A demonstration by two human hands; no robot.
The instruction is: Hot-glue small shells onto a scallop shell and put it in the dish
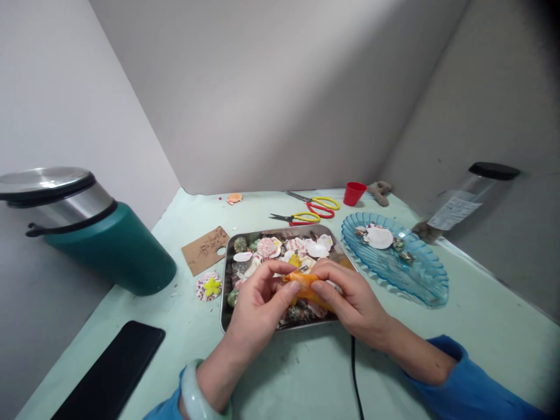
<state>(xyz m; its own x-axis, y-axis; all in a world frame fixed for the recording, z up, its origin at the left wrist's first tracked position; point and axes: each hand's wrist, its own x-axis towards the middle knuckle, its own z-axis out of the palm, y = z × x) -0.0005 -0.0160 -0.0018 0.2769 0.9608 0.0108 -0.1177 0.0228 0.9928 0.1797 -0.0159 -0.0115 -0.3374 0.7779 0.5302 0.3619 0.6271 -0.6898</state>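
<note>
Gray walls (pixel 280 99) rose behind a pale green table (pixel 297 373) as a person's left hand (pixel 259 306) and right hand (pixel 355 297) pinched an orange piece (pixel 308 284) between their fingertips at center frame, over a metal tray (pixel 223 318) of shells (pixel 266 247). Two pairs of scissors (pixel 289 219) lay just beyond the tray, near a red cup (pixel 354 194). Blue plate (pixel 424 283) sat at right; a green flask (pixel 118 251) stood at left, above a phone (pixel 114 370) at lower left.

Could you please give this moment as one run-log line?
left hand: holding orange item | right hand: same item | below: metal tray, shells | right: blue dish
</note>
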